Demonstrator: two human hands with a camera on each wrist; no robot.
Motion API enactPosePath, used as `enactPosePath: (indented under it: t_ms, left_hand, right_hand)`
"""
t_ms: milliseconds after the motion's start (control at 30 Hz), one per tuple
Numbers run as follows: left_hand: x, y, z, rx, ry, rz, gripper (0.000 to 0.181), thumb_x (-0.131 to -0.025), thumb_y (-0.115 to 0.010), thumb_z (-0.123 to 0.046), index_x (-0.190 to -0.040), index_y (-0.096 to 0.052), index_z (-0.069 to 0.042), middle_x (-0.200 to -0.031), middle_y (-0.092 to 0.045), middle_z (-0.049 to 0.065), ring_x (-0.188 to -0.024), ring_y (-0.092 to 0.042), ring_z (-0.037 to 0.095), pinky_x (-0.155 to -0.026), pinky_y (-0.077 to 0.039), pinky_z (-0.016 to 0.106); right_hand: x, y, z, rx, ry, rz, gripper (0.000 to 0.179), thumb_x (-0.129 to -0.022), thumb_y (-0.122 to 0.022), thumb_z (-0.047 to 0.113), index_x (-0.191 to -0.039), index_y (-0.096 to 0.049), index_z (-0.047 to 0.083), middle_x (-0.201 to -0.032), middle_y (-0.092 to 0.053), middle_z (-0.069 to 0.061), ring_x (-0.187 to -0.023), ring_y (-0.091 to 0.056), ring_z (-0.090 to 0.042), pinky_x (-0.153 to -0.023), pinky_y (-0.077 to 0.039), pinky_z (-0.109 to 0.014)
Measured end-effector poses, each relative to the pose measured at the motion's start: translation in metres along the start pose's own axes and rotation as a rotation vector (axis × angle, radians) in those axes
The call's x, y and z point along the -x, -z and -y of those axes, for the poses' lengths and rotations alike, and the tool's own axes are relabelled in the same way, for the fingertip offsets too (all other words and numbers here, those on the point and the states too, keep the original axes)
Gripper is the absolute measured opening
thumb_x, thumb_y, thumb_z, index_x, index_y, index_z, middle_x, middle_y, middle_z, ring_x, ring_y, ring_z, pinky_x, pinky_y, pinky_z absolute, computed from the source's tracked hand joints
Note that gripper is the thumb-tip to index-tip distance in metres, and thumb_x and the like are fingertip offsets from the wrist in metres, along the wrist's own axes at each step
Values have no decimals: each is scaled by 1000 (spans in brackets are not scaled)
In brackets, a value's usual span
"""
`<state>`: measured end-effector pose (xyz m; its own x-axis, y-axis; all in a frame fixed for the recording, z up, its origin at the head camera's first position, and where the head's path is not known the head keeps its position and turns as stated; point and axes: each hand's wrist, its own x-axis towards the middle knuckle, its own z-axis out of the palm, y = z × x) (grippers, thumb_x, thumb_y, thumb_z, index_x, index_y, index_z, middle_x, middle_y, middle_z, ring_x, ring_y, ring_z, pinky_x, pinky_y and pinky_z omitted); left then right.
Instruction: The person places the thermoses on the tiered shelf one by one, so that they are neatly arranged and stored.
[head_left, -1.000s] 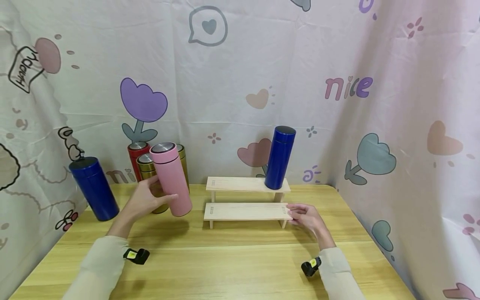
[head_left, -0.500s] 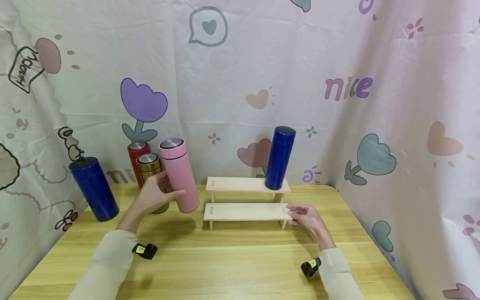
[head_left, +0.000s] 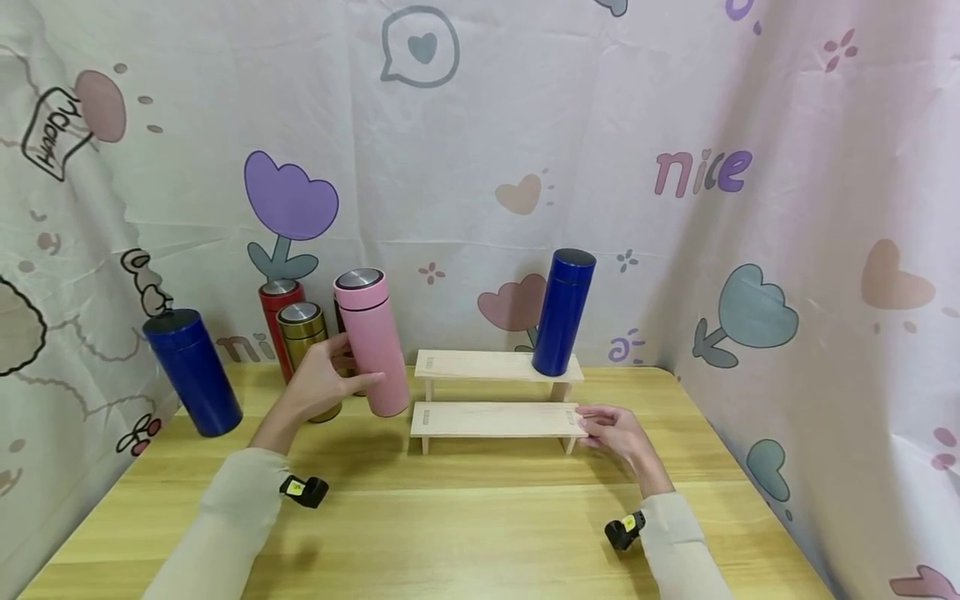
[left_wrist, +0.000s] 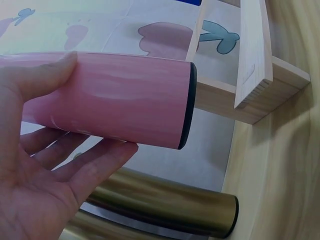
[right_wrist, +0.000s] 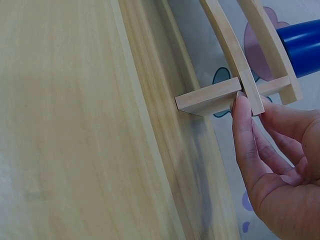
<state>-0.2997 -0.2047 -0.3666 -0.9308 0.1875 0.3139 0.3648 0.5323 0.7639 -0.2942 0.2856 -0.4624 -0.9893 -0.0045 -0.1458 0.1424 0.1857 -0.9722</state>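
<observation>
My left hand [head_left: 324, 382] grips a pink thermos bottle [head_left: 375, 350] with a silver-topped lid, thumb on one side and fingers on the other. In the left wrist view the dark base of the pink thermos [left_wrist: 130, 100] hangs clear of the table, close to the wooden rack. My right hand [head_left: 617, 433] pinches the right end of the lower board of the two-tier wooden rack [head_left: 487, 419]. The right wrist view shows thumb and fingers on either side of that board end [right_wrist: 252, 97]. A blue thermos [head_left: 564, 312] stands on the upper board's right end.
Left of the rack stand a red thermos [head_left: 276, 329] and a gold thermos [head_left: 303, 329]; another gold one [left_wrist: 170, 200] is partly hidden behind the pink thermos. A second blue thermos [head_left: 192, 372] stands at the far left. A printed curtain [head_left: 465, 125] hangs behind the table [head_left: 450, 533].
My left hand has carried the pink thermos right and slightly up, toward the rack's left end. My right hand keeps its hold on the lower board. The head view has shifted slightly.
</observation>
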Motion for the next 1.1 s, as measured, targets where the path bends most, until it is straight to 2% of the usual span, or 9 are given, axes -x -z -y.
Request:
enactPosePath:
  t_ms: [300, 500, 667, 900, 1100]
  left_hand:
    - [-7, -4, -8, 24, -5, 15, 75, -86, -85, -32, -146, -51, -1, -137, -64, 25, -118, -68, 44, -97, -59, 57]
    - [-9, -8, -11, 54, 7, 27, 77, -86, -86, -32, -147, -50, -1, -138, -63, 24, -121, -66, 44, -101, -56, 58]
    - [-10, -12, -12, 66, -14, 29, 76, -87, -85, -29, -147, -49, 0, -137, -64, 25, -119, -67, 43, -101, -57, 57]
    - [-13, -19, -15, 68, 2, 36, 74, -86, -85, -31, -145, -51, -3, -134, -66, 22, -115, -68, 38, -99, -58, 53]
    - [-13, -23, -17, 67, -19, 39, 72, -87, -84, -28, -145, -51, -1, -134, -65, 24, -115, -68, 39, -97, -59, 53]
  right_hand:
    - [-1, 1, 3, -4, 1, 14, 41, -97, -66, -1, -136, -58, -10, -104, -73, -11, -80, -71, -12, -77, -64, -25]
    - [1, 1, 3, 5, -7, 9, 42, -98, -67, 1, -137, -58, -11, -108, -73, -13, -80, -71, -12, -78, -65, -28]
    - [1, -1, 2, 1, -11, 9, 41, -97, -67, 0, -136, -59, -10, -107, -73, -12, -80, -71, -12, -79, -65, -29]
    - [-1, 0, 0, -9, -15, -17, 38, -97, -66, -2, -135, -61, -9, -102, -74, -8, -79, -71, -12, -78, -64, -27]
    - [0, 0, 0, -15, -2, -3, 40, -97, -67, -2, -136, -59, -11, -102, -74, -8, -79, -71, -11, -77, -64, -26]
